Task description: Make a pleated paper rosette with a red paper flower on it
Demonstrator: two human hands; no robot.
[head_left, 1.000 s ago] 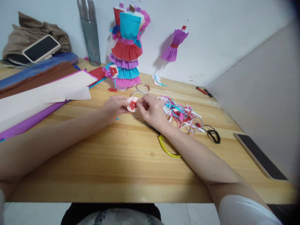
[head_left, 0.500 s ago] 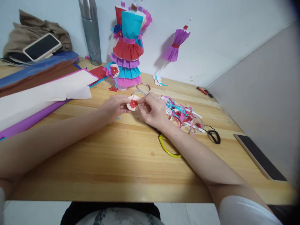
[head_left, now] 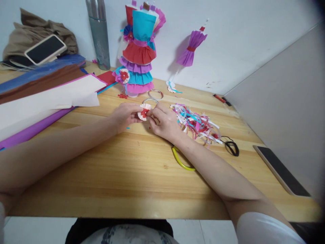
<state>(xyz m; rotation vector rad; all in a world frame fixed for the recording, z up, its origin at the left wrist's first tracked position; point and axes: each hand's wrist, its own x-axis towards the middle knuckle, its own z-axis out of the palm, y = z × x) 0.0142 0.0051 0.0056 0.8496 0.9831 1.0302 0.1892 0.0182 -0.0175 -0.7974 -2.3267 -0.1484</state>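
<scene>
While the left hand (head_left: 126,117) pinches its left edge between thumb and fingers, a small paper flower (head_left: 142,114) is held just above the wooden table (head_left: 106,179), in front of the tiered paper dress (head_left: 139,54). The flower is round, with a cream outer ring of paper folded into fine pleats like a fan. A smaller red blossom shape sits on top, with a tiny pale dot, perhaps a bead, at its middle. The right hand (head_left: 164,122) reaches in from the other side, thumb and forefinger closed on the red blossom's right side, remaining fingers curled.

Those fingertips cover the flower's right part, and its back is out of sight. How the left fingers lie behind it is hard to make out. Just behind the flower, between it and the dress, a thin ring (head_left: 150,99) shows only in part. In front of the dress and to its right, a yellow handle (head_left: 180,163) emerges from beneath the right forearm, which hides the rest. The tangled paper scraps (head_left: 196,122), right of the dress, blur together. Left of the dress, a bottle (head_left: 99,42) is cut off at its top.
</scene>
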